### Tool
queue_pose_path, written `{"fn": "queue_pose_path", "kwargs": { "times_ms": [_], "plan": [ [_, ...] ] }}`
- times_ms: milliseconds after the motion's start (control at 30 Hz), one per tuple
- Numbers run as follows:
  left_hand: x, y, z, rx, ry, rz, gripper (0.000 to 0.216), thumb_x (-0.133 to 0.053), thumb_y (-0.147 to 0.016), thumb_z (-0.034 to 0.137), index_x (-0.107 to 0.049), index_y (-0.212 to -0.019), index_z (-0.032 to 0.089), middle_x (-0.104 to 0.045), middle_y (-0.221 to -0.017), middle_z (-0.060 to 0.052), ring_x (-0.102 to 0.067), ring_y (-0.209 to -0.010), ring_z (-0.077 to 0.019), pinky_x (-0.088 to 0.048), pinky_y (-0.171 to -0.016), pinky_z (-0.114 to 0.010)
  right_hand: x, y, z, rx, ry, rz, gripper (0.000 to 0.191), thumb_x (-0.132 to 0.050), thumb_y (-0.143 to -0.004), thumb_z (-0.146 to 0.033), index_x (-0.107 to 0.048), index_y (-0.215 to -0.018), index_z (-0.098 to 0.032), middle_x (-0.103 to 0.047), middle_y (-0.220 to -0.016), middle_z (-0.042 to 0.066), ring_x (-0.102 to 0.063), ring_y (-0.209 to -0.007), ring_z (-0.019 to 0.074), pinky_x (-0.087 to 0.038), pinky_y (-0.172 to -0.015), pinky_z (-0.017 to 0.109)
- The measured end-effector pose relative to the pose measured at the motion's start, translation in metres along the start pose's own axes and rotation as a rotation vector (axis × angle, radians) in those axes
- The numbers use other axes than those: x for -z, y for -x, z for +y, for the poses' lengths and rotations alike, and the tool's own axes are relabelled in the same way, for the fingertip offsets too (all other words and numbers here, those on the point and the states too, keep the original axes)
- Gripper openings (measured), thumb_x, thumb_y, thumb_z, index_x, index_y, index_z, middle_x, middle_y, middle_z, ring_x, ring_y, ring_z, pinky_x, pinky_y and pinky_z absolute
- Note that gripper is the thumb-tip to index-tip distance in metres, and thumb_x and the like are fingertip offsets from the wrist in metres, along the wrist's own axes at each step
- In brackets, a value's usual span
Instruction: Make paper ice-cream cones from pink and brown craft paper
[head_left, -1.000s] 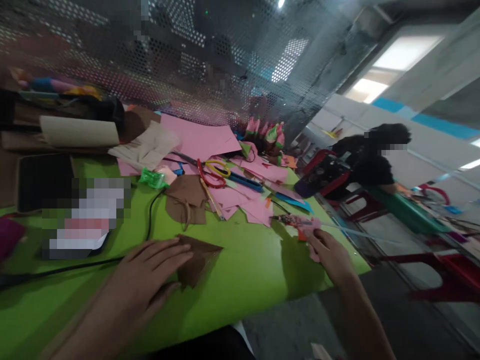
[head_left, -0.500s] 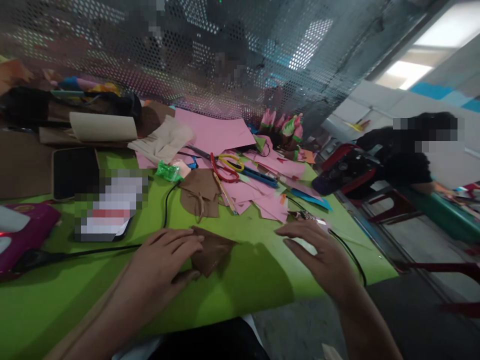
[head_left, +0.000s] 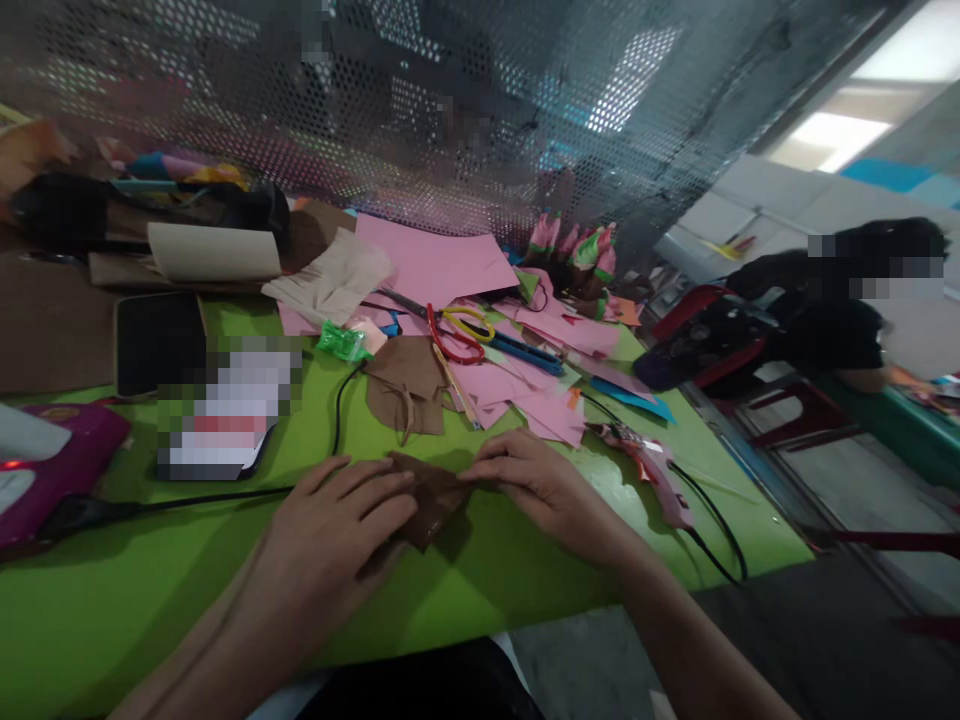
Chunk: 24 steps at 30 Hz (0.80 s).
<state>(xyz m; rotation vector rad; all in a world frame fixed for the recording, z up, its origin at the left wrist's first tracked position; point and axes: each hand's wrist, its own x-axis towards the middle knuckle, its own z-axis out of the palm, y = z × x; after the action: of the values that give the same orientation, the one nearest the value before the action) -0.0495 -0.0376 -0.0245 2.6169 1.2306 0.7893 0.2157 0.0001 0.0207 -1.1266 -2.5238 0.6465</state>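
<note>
Head view: nearest, L hand lies flat, fingers extended, over the L part of a folded brown paper piece on the green table. R hand has thumb + fingertips closed on the piece's R tip; can't tell how firm the pinch is.

Just changed: ~1 sec ago R hand was on the pink glue gun; now the gun's lying on the table to the R, R hand's come over to the paper. L hand hasn't left it. Means both hands are free for the fold, prob. pressing or shaping it, w/ gun parked w/in reach.

Bit farther: brown cutouts, pencil, pink scraps, red-and-yellow-handled scissors. Behind those, a big pink sheet & pink-green paper crafts, approx. at the perforated metal screen. Far R, a co-worker in black at another table.
</note>
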Motion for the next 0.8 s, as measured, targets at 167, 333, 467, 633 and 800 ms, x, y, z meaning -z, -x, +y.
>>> {"fn": "queue_pose_path", "kwargs": {
  "times_ms": [167,333,467,633,800],
  "plan": [
    [-0.0017,0.0010,0.0001,-0.006,-0.029,0.015,0.025,-0.053,-0.089,0.021,-0.066,-0.108,0.031,-0.070,-0.124,0.003,-0.065,-0.113,-0.0248,-0.038,-0.099,-0.047,-0.0026,0.0004,0.0040,-0.012,0.018,-0.015,0.043,-0.046,-0.092,-0.002,-0.069,-0.116,-0.029,-0.062,-0.111,0.005,-0.056,-0.105,0.0196,-0.047,-0.090,0.035],
    [-0.0032,0.0008,0.0004,-0.039,-0.076,0.034,0.024,-0.048,-0.092,0.023,-0.066,-0.106,0.031,-0.072,-0.122,0.004,-0.065,-0.112,-0.0243,-0.038,-0.097,-0.047,-0.0048,0.0006,0.0073,-0.006,0.022,-0.014,0.044,-0.046,-0.090,-0.001,-0.068,-0.117,-0.028,-0.063,-0.111,0.006,-0.056,-0.106,0.0206,-0.047,-0.090,0.037],
    [-0.0026,-0.0002,0.0005,-0.064,-0.084,0.051,0.025,-0.047,-0.092,0.021,-0.067,-0.105,0.029,-0.073,-0.119,0.002,-0.067,-0.106,-0.0231,-0.041,-0.096,-0.045,-0.0045,-0.0003,0.0084,-0.012,-0.006,-0.017,0.040,-0.046,-0.094,-0.007,-0.067,-0.119,-0.029,-0.062,-0.110,0.006,-0.056,-0.105,0.0203,-0.048,-0.089,0.036],
    [-0.0009,-0.0005,0.0001,-0.026,-0.061,-0.005,0.029,-0.045,-0.090,0.014,-0.067,-0.105,0.027,-0.073,-0.116,0.000,-0.069,-0.102,-0.0252,-0.044,-0.095,-0.050,-0.0024,-0.0030,0.0077,-0.030,-0.029,-0.024,0.036,-0.048,-0.096,-0.010,-0.068,-0.118,-0.030,-0.062,-0.109,0.006,-0.057,-0.106,0.0207,-0.048,-0.091,0.037],
    [0.0010,-0.0028,-0.0007,0.015,-0.024,-0.018,0.028,-0.042,-0.091,0.013,-0.067,-0.099,0.024,-0.075,-0.111,0.000,-0.069,-0.101,-0.0259,-0.047,-0.092,-0.051,-0.0015,-0.0031,0.0094,-0.035,-0.071,-0.037,0.029,-0.055,-0.094,-0.016,-0.068,-0.116,-0.029,-0.062,-0.109,0.006,-0.057,-0.106,0.0210,-0.048,-0.092,0.037]
  ]
}}
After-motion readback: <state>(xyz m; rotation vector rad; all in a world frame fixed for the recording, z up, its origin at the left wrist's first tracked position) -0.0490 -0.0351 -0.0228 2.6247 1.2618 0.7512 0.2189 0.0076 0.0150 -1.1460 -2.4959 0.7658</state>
